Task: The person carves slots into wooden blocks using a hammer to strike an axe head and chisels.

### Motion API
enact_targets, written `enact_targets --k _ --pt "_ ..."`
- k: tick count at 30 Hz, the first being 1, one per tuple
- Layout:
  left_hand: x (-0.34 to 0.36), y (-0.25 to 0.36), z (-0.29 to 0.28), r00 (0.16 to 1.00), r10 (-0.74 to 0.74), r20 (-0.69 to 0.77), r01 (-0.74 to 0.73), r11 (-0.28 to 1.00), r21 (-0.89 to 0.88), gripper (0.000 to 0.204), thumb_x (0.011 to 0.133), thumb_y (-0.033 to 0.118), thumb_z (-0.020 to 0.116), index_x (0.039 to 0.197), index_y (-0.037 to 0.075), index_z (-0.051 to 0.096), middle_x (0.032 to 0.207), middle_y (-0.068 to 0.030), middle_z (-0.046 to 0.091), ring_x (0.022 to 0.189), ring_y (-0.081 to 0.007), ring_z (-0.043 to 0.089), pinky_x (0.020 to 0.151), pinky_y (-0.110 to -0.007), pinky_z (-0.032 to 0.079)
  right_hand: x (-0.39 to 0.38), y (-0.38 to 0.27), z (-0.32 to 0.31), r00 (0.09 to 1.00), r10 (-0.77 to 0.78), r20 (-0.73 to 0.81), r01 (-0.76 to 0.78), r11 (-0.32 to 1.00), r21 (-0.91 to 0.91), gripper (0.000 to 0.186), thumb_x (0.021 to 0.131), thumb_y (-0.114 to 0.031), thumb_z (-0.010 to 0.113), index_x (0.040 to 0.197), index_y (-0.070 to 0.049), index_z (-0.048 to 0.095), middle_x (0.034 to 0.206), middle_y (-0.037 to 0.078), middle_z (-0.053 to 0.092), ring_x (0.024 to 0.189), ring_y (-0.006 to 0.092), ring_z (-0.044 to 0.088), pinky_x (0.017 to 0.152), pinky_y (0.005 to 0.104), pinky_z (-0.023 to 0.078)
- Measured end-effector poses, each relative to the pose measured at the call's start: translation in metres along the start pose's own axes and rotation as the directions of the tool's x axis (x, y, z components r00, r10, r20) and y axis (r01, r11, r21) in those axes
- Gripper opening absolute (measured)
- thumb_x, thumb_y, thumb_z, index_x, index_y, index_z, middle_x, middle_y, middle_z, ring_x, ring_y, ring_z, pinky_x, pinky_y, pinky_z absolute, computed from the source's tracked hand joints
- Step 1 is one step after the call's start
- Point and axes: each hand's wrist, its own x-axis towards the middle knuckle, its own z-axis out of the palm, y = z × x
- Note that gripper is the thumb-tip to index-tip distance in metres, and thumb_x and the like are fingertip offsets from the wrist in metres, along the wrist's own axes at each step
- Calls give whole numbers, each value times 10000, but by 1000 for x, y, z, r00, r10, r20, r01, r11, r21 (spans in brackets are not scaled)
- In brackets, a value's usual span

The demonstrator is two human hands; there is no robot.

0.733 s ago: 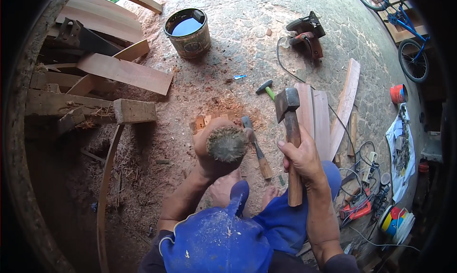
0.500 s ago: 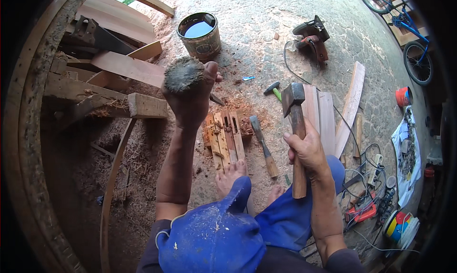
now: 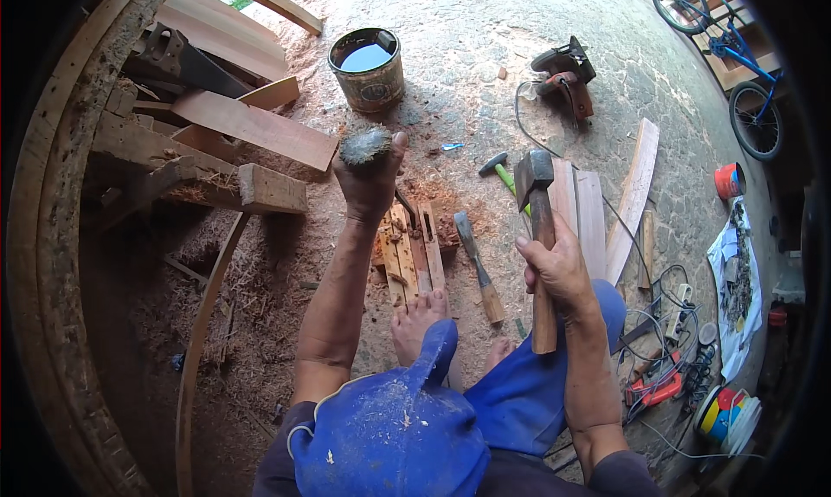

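My left hand is closed around a chisel whose frayed, flattened round butt faces up. Its dark blade points down by the far ends of several narrow wooden strips, some with slots cut in them; I cannot tell whether it touches them. My right hand grips the wooden handle of a hatchet, its heavy metal head raised upward. My bare foot presses against the near ends of the strips. Right of them lies another chisel with a wooden handle.
A green-handled hammer and pale boards lie to the right. A bucket of dark liquid and a corded power saw stand farther off. Timber and a handsaw fill the left; cables tangle around a red tool.
My left hand has moved right and slightly down with the chisel, bringing its blade over the slotted strips. My right hand keeps the hatchet raised in nearly the same place.
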Motion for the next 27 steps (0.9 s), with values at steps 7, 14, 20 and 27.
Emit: enact_targets --k 7,14,20,27 --pt "4 7 4 999 40 -11 -39 999 18 293 913 107 765 663 78 614 557 21 581 460 -68 532 452 -254 415 -1 1 0 1000 4 -3 -4 1000 -1 400 927 -152 677 1242 2 484 736 -12 522 474 68 528 413 246 449" --pt "-14 10 27 946 306 108 -324 888 326 160 803 129 834 797 32 707 752 -65 718 652 -174 693 646 -323 551 0 4 -4 998 20 60 -14 995 -99 538 908 -144 691 1358 26 450 859 77 618 607 152 638 537 300 541" --pt "-23 17 19 908 347 235 -409 856 316 140 786 104 823 807 31 705 748 -87 709 660 -225 703 645 -337 556 -13 -11 14 922 -365 128 384 826 -413 739 868 -112 701 1505 34 354 1331 274 595 1223 369 616 1025 427 490" --pt "-23 23 19 942 317 109 -320 947 14 197 809 110 813 963 20 729 834 -74 736 791 -155 721 728 -318 566 -42 -84 41 525 -828 199 755 344 -558 748 893 -91 700 1536 -74 318 1121 260 683 909 427 716 758 450 582"
